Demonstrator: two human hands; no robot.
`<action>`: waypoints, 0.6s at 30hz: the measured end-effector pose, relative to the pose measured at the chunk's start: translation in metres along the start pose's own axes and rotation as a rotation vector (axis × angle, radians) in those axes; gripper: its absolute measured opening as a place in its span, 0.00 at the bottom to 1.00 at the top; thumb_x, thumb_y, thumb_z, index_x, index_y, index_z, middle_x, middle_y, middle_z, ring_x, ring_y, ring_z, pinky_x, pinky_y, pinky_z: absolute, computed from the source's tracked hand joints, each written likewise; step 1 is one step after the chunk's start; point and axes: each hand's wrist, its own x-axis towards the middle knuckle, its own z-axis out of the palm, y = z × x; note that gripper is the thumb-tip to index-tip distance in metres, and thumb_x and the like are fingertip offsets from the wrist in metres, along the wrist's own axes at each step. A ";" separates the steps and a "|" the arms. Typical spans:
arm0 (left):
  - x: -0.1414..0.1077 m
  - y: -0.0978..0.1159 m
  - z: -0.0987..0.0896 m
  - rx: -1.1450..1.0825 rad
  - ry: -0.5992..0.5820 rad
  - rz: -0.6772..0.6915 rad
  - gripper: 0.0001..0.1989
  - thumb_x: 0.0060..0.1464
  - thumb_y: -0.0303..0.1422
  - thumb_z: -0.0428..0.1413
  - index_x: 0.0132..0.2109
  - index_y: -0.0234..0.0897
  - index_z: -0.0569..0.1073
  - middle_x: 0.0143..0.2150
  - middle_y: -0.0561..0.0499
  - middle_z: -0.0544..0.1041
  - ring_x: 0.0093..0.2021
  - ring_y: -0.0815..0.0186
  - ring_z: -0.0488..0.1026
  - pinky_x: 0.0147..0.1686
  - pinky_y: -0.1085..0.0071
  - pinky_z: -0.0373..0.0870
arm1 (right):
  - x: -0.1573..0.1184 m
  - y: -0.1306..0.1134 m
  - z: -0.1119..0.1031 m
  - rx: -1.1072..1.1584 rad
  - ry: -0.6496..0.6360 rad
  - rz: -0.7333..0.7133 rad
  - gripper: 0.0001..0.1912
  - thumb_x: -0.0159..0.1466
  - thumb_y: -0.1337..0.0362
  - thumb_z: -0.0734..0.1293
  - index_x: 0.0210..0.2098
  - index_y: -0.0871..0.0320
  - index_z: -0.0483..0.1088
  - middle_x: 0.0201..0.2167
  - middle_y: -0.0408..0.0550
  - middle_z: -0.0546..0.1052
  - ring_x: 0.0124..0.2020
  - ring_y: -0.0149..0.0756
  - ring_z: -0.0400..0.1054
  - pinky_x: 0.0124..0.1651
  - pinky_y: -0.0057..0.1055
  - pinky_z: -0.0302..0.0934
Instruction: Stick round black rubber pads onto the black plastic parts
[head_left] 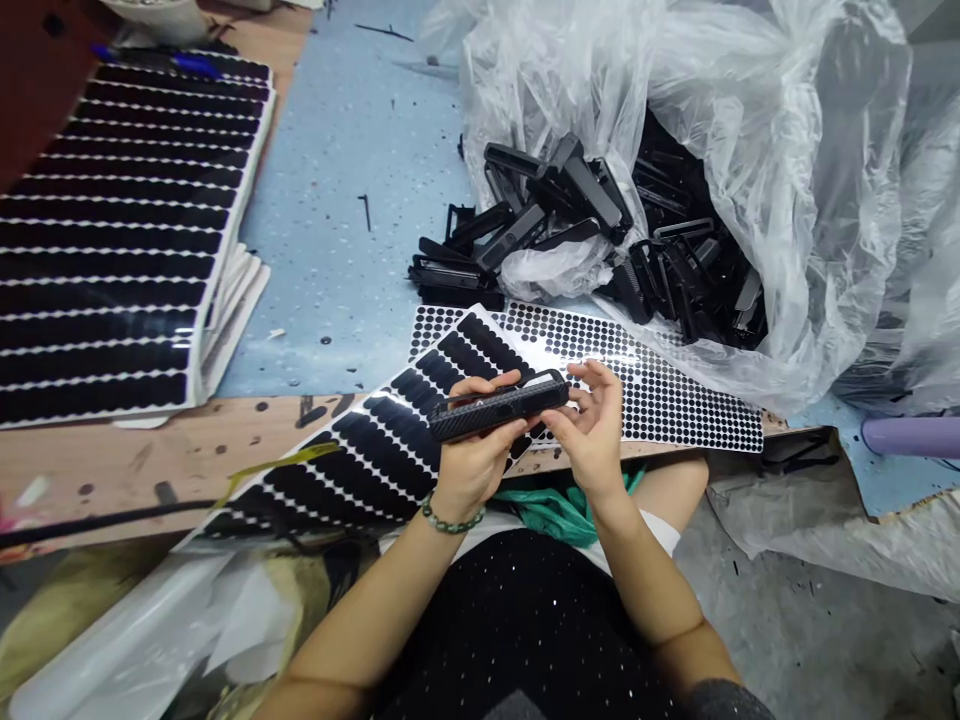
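Observation:
My left hand (480, 455) grips a long, narrow black plastic part (499, 408) with a woven-textured side and an open, frame-like top. The thumb lies along its near side and the fingers wrap behind. At the part's right end is my right hand (596, 425), thumb against the lower edge and fingers bent close to the end. Whether a small piece is between those fingers cannot be made out. Beneath the hands lie a sheet of large black round stickers (397, 430) and a sheet of small black dots (675, 390).
A clear plastic bag (810, 200) spills many black plastic parts (525, 210) onto the blue tabletop (337, 280). At left, a thick stack of sticker sheets (127, 230) carries a blue pen (187, 65). A purple cylinder (911, 436) lies at the right edge.

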 end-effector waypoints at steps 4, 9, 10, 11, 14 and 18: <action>-0.003 -0.005 0.002 0.032 0.005 0.031 0.20 0.44 0.28 0.69 0.40 0.45 0.68 0.46 0.57 0.79 0.45 0.69 0.78 0.46 0.73 0.77 | 0.004 -0.001 0.010 0.097 -0.062 0.139 0.23 0.50 0.56 0.75 0.43 0.52 0.70 0.39 0.46 0.76 0.40 0.36 0.72 0.43 0.34 0.72; 0.003 -0.002 -0.011 0.268 -0.220 0.053 0.21 0.49 0.28 0.65 0.49 0.46 0.68 0.57 0.49 0.74 0.55 0.60 0.74 0.54 0.62 0.73 | 0.012 0.003 -0.012 0.179 -0.010 0.184 0.17 0.52 0.54 0.74 0.39 0.53 0.75 0.35 0.44 0.79 0.37 0.37 0.74 0.43 0.37 0.72; 0.010 0.002 -0.017 0.363 -0.318 0.052 0.23 0.49 0.28 0.64 0.52 0.46 0.68 0.60 0.46 0.71 0.59 0.58 0.70 0.56 0.60 0.71 | 0.012 0.004 -0.025 0.171 0.008 0.185 0.18 0.52 0.53 0.73 0.40 0.53 0.75 0.36 0.45 0.80 0.37 0.37 0.74 0.41 0.38 0.73; 0.020 0.008 -0.023 0.474 -0.396 0.061 0.24 0.50 0.28 0.62 0.54 0.46 0.67 0.63 0.44 0.68 0.62 0.56 0.67 0.58 0.58 0.69 | 0.012 0.004 -0.040 0.138 0.018 0.177 0.19 0.53 0.53 0.73 0.42 0.53 0.75 0.37 0.45 0.80 0.37 0.38 0.75 0.40 0.38 0.73; 0.066 0.026 -0.041 0.859 -0.331 0.189 0.20 0.56 0.27 0.53 0.56 0.42 0.68 0.64 0.42 0.67 0.65 0.55 0.62 0.62 0.53 0.63 | 0.006 0.001 -0.085 -0.087 -0.226 0.157 0.16 0.53 0.57 0.74 0.41 0.51 0.76 0.39 0.46 0.80 0.38 0.39 0.75 0.44 0.40 0.72; 0.135 0.034 -0.052 1.344 -0.032 0.274 0.20 0.53 0.20 0.49 0.52 0.37 0.71 0.57 0.41 0.73 0.62 0.54 0.65 0.64 0.49 0.57 | -0.008 -0.005 -0.111 -0.482 -0.566 0.096 0.14 0.57 0.61 0.71 0.44 0.49 0.76 0.48 0.49 0.77 0.50 0.44 0.72 0.53 0.45 0.68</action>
